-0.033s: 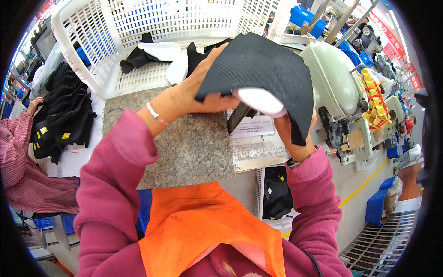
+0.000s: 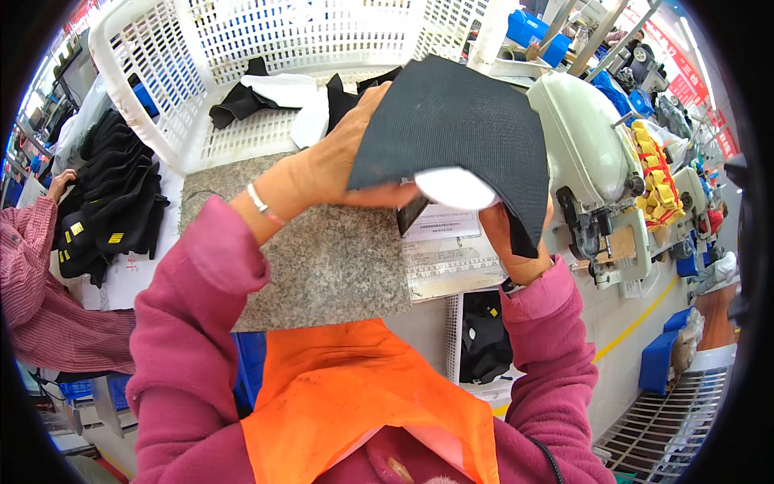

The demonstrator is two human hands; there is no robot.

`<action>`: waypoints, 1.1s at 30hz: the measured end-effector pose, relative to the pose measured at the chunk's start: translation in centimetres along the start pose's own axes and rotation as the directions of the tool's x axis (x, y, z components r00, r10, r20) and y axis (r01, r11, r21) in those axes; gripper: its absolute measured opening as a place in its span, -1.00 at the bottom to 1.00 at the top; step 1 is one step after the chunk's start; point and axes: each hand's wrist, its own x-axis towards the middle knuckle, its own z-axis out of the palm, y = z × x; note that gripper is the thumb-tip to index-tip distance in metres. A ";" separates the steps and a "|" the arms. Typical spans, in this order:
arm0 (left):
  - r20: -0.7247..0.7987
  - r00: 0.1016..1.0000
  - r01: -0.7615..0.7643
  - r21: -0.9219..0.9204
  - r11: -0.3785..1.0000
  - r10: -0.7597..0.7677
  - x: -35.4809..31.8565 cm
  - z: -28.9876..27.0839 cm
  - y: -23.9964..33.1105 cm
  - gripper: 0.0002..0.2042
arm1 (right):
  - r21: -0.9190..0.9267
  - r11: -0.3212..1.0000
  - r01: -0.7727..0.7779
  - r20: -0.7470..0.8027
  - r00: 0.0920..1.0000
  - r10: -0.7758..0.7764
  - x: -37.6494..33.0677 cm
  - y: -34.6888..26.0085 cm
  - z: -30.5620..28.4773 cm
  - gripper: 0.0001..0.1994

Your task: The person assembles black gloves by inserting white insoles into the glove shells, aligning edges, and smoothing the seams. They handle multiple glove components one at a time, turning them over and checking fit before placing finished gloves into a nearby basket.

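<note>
A curved piece of black ribbed fabric (image 2: 451,121) is raised over the table between my two hands. A white oval patch (image 2: 456,187) shows at its near edge. My left hand (image 2: 343,165) grips the left side, its fingertips running under the cloth. At the lower right corner, my right hand (image 2: 509,230) is closed on the edge, its fingers mostly hidden behind the fabric. Below the piece, a small dark flat object (image 2: 412,214) is partly visible; I cannot tell what it is.
A mottled grey board (image 2: 322,266) lies before me. Behind it, a white plastic basket (image 2: 181,121) contains black and white fabric pieces. A pale green sewing machine (image 2: 580,137) stands at right. At left, a person's hand (image 2: 61,184) is beside stacked black pieces (image 2: 113,194).
The black fabric has tilted slightly, and its near left edge sits a little lower and further right. My left hand has moved slightly with it. Less of the dark object underneath shows.
</note>
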 end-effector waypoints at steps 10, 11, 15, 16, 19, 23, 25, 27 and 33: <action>0.027 0.996 -0.084 0.049 0.995 0.083 -2.3 -0.2 2.7 -0.77 | 0.514 0.766 -0.386 0.237 0.922 0.306 -3.1 -1.1 0.0 -0.67; 0.028 0.998 -0.049 0.011 0.999 0.049 -2.5 -0.3 3.0 -0.76 | 0.441 0.809 -0.388 0.233 0.920 0.315 -2.9 -1.4 -0.1 -0.68; 0.112 0.981 -0.160 -0.012 0.987 0.160 -3.4 -1.5 3.5 -0.79 | 0.270 0.874 -0.403 0.189 0.913 0.363 -1.8 -2.1 0.0 -0.73; 0.216 0.956 -0.211 0.045 0.976 0.197 -3.8 -1.7 3.7 -0.80 | 0.291 0.922 -0.255 0.055 0.967 0.250 -1.8 -2.0 0.5 -0.64; 0.531 0.821 -0.225 -0.031 0.974 0.207 -5.3 -2.3 4.2 -0.81 | 0.295 0.954 -0.050 -0.070 0.995 0.074 -2.4 -1.5 1.7 -0.47; 0.147 0.988 0.095 -0.313 0.945 -0.051 -5.4 -4.1 5.9 -0.87 | 0.632 0.611 -0.477 0.372 0.878 0.301 -4.9 -1.1 2.4 -0.48; -0.290 0.929 0.101 -0.396 0.913 -0.229 -3.5 -5.2 6.0 -0.87 | 0.623 0.417 -0.662 0.590 0.747 0.306 -5.6 -1.1 2.1 -0.44; -0.374 0.887 0.319 0.073 0.945 -0.270 -0.4 -8.2 5.3 -0.78 | 0.605 0.454 -0.654 0.556 0.755 0.348 -5.6 -1.4 1.8 -0.50; 0.378 0.590 0.744 0.090 0.662 -0.714 6.2 -5.7 2.5 -0.57 | 0.248 0.947 -0.204 0.353 0.929 0.108 -2.7 -2.3 0.5 -0.69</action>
